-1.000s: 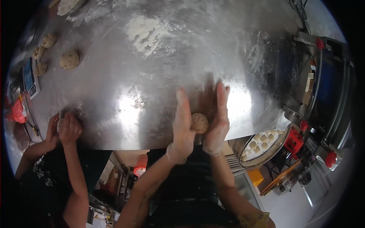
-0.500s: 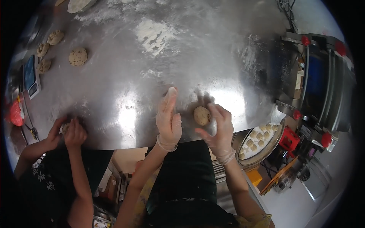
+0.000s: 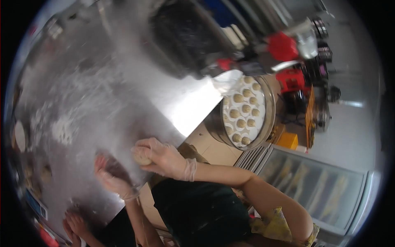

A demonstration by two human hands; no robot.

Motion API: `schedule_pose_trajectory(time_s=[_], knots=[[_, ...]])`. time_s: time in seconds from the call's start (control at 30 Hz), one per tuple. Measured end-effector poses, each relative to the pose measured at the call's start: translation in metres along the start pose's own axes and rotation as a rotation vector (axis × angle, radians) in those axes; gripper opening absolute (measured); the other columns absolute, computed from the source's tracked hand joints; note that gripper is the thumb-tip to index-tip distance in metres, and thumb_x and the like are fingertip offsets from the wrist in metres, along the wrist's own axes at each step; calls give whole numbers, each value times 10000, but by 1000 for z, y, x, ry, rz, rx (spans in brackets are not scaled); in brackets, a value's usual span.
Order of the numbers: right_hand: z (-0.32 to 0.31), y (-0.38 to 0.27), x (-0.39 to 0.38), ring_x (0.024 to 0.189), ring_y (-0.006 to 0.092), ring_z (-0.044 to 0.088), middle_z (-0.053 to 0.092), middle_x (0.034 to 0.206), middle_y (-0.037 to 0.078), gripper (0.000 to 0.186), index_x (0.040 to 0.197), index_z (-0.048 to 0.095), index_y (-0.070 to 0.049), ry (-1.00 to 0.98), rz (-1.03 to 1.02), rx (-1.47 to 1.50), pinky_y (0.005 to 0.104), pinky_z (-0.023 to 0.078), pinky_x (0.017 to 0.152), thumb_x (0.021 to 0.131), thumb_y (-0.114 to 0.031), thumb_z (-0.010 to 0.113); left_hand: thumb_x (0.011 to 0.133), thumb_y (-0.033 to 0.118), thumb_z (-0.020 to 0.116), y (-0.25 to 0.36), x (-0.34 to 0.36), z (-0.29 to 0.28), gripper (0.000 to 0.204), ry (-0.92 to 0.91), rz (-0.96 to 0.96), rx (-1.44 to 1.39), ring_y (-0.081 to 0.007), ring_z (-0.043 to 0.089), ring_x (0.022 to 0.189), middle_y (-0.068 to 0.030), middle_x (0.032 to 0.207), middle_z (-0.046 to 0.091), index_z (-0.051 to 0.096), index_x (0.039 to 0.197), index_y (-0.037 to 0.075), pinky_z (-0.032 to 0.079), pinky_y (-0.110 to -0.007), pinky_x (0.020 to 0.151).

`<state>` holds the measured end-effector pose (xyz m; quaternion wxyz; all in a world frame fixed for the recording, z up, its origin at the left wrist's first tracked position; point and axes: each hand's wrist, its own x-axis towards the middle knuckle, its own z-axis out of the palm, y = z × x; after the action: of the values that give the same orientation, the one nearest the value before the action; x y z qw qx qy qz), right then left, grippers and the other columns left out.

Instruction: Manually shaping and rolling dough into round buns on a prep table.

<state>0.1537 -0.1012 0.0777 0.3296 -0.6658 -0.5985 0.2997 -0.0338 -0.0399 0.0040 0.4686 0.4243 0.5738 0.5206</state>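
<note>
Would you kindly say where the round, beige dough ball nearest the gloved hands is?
Left of centre in the head view, the dough ball is cupped by the right hand, right of the left hand.

The right hand (image 3: 165,159) clasps a dough ball (image 3: 141,158) (the left hand (image 3: 112,179) nearby) at the metal table (image 3: 138,96).

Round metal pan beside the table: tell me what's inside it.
Inside the round metal pan sit small dough balls on a white lining; the lining hides whatever lies beneath.
</note>
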Motion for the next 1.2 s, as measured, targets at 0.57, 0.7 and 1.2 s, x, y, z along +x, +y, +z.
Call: schedule_pose_trajectory(time_s=[0.57,0.7,1.2], knots=[[-217,290,-399,999,328,645,618,1156,150,536,1235,589,-56,777,1109,-406,387,527,862,742,-113,791,1041,221,472,-8,36,-20,334,-159,873,1341,-314,600,1105,-172,1206,632,633,1225,-6,492,-403,951],[-201,332,-415,997,337,644,624,1138,130,533,1214,586,-74,663,1275,-464,433,533,822,742,-211,791,1032,199,495,-6,38,-19,295,-134,919,1462,-313,602,1109,-149,1192,641,641,1215,19,502,-410,939],[-204,320,-422,1207,368,549,507,1386,197,724,1385,451,-21,580,1293,-517,412,487,975,770,-213,781,1015,197,520,2,28,-12,287,-108,870,1512,-318,600,1100,-154,1194,633,639,1223,40,501,-417,923]])
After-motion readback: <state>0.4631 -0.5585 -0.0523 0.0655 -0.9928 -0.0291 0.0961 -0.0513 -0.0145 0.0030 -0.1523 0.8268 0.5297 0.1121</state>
